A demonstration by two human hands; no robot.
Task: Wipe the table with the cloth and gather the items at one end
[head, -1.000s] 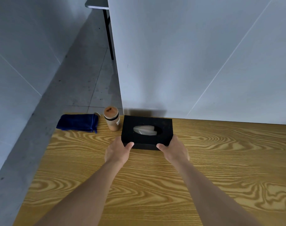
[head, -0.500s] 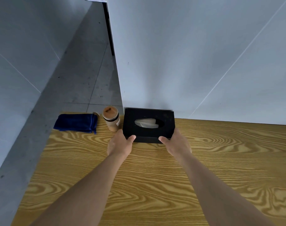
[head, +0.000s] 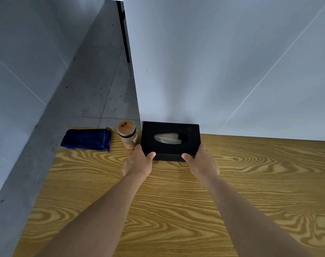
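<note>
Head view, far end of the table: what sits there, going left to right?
Folded blue cloth → tan jar → black tissue box, with the left hand and right hand at its near corners.

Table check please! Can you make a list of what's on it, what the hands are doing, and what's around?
Surface: wooden table, grained top, no spills seen.
Job's things: folded blue cloth at the far left corner; brown jar upright beside it; black tissue box next to the jar, against the white wall, a tissue showing in its slot.
Clutter: nothing seen.
Hands: left hand and right hand each grip a near corner of the tissue box, thumbs on top.
Cables: nothing seen.
Surroundings: white wall behind the table; grey floor to the left; a dark furniture leg farther back.
</note>
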